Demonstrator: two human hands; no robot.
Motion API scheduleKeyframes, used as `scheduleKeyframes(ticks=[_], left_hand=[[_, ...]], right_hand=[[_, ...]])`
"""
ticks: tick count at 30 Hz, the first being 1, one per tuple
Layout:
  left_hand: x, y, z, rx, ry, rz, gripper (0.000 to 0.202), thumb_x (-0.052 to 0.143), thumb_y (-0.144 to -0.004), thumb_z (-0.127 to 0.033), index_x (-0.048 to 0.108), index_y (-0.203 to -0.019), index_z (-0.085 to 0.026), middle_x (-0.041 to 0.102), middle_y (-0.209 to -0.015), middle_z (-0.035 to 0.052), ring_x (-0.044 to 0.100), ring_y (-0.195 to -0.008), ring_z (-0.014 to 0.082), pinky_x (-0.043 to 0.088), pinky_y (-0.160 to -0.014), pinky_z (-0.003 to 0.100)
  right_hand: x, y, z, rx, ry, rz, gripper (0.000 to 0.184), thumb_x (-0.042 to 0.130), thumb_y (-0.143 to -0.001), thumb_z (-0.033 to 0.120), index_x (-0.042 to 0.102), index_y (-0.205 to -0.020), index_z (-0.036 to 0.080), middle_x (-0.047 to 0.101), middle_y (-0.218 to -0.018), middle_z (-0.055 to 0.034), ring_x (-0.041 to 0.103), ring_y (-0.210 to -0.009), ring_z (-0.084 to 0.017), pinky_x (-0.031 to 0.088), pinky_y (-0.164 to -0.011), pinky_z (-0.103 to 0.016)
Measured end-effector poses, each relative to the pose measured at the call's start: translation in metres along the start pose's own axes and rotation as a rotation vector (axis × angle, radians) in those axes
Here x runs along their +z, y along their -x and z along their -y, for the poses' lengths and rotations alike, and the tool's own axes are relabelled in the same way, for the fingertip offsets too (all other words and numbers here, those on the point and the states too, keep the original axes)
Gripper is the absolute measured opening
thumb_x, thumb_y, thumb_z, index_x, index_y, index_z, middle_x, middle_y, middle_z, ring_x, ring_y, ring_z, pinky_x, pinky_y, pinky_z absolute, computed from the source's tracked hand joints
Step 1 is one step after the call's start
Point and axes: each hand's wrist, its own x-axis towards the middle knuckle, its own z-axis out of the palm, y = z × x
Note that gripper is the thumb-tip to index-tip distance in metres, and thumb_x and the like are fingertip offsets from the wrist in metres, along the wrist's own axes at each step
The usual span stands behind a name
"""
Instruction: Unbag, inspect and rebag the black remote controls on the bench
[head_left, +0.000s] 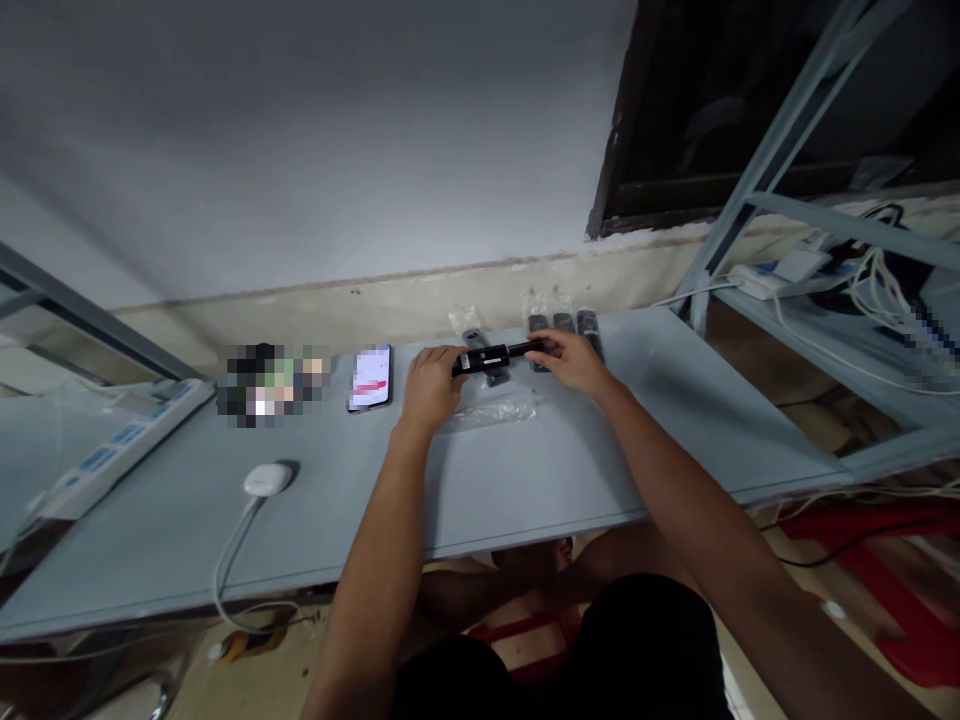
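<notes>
Black remote control (487, 358), lying roughly level across the view, held between both hands; its white label sits nearer the left hand (431, 388), which is closed over that end, fingers wrapped on top; right hand (570, 360) clamps the slimmer far end between thumb and fingers, so the body spans the gap between the two hands; the hands are apart, both gripping. The remote sits just above a clear plastic bag (487, 408) lying flat on the grey-blue metal shelf (525, 500); whether it touches the bag cannot be told.

Directly behind the hands, a second remote in a clear sleeve (471, 335) lies partly hidden under the held one; three more dark remotes (562, 330) stand in a row just right of it, near the wall (300, 130).

Left of the left hand, a smartphone (370, 378) lies with its screen lit; beyond it, a pixelated patch (270, 385) hides whatever is there. Nearer the shelf's front edge, a white round device (266, 480) trails a white cable (221, 580) over that edge; a white power strip (124, 450) lies at the far left end.
</notes>
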Motion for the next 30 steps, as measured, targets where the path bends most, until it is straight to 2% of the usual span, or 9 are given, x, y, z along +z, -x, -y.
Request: scheduleKeyframes(ticks=[4, 6, 11, 16, 23, 27, 30], left_hand=[[-0.001, -0.001, 0.000, -0.004, 0.000, 0.001, 0.043, 0.070, -0.090, -0.013, 0.068, -0.132, -0.024, 0.074, -0.130, 0.0098, 0.064, -0.120, 0.0326, 0.050, -0.109, 0.050], [-0.001, -0.001, -0.001, 0.002, 0.009, 0.006, 0.043, 0.070, -0.090, -0.013, 0.068, -0.132, -0.023, 0.074, -0.130, 0.0101, 0.064, -0.120, 0.0323, 0.050, -0.109, 0.050], [0.000, -0.001, -0.012, 0.093, 0.059, 0.017, 0.043, 0.069, -0.092, -0.015, 0.068, -0.134, -0.023, 0.074, -0.132, 0.0095, 0.063, -0.123, 0.0314, 0.048, -0.110, 0.049], [0.006, 0.000, -0.023, 0.165, 0.092, 0.034, 0.044, 0.068, -0.095, -0.018, 0.067, -0.139, -0.023, 0.072, -0.137, 0.0090, 0.063, -0.126, 0.0305, 0.048, -0.112, 0.048], [0.014, -0.002, -0.020, 0.301, 0.182, 0.029, 0.042, 0.064, -0.102, -0.031, 0.065, -0.143, -0.021, 0.072, -0.139, 0.0116, 0.064, -0.125, 0.0308, 0.050, -0.109, 0.050], [0.014, -0.003, -0.021, 0.333, 0.179, 0.020, 0.041, 0.064, -0.102, -0.030, 0.067, -0.142, -0.021, 0.072, -0.138, 0.0121, 0.065, -0.124, 0.0313, 0.050, -0.109, 0.050], [0.011, -0.003, -0.021, 0.348, 0.181, 0.036, 0.041, 0.063, -0.102, -0.029, 0.067, -0.142, -0.022, 0.073, -0.137, 0.0123, 0.065, -0.123, 0.0315, 0.051, -0.108, 0.050]], right_hand=[[0.001, -0.001, 0.002, 0.035, -0.105, -0.012, 0.038, 0.074, -0.090, 0.053, 0.079, -0.112, 0.022, 0.075, -0.084, -0.0039, 0.070, -0.072, -0.019, 0.059, -0.070, -0.032], [0.002, -0.001, 0.001, 0.083, -0.148, 0.021, 0.041, 0.073, -0.090, 0.057, 0.079, -0.109, 0.022, 0.074, -0.076, -0.0028, 0.068, -0.063, -0.017, 0.057, -0.062, -0.030], [0.008, 0.002, 0.002, 0.195, -0.190, 0.152, 0.044, 0.080, -0.086, 0.057, 0.079, -0.108, 0.019, 0.076, -0.072, -0.0043, 0.070, -0.058, -0.017, 0.053, -0.052, -0.026], [0.010, 0.005, 0.010, 0.216, -0.188, 0.174, 0.044, 0.081, -0.085, 0.060, 0.078, -0.098, 0.018, 0.075, -0.069, -0.0049, 0.068, -0.054, -0.017, 0.052, -0.049, -0.026], [0.005, 0.005, 0.018, 0.224, -0.161, 0.199, 0.052, 0.084, -0.075, 0.065, 0.055, -0.079, 0.022, 0.064, -0.060, 0.0019, 0.061, -0.048, -0.014, 0.038, -0.040, -0.021], [0.003, 0.007, 0.017, 0.220, -0.147, 0.250, 0.057, 0.085, -0.072, 0.066, 0.048, -0.078, 0.024, 0.061, -0.056, 0.0029, 0.056, -0.045, -0.014, 0.036, -0.042, -0.022], [0.004, 0.008, 0.015, 0.215, -0.154, 0.270, 0.058, 0.086, -0.072, 0.067, 0.047, -0.077, 0.024, 0.060, -0.055, 0.0030, 0.053, -0.045, -0.013, 0.036, -0.042, -0.022]])
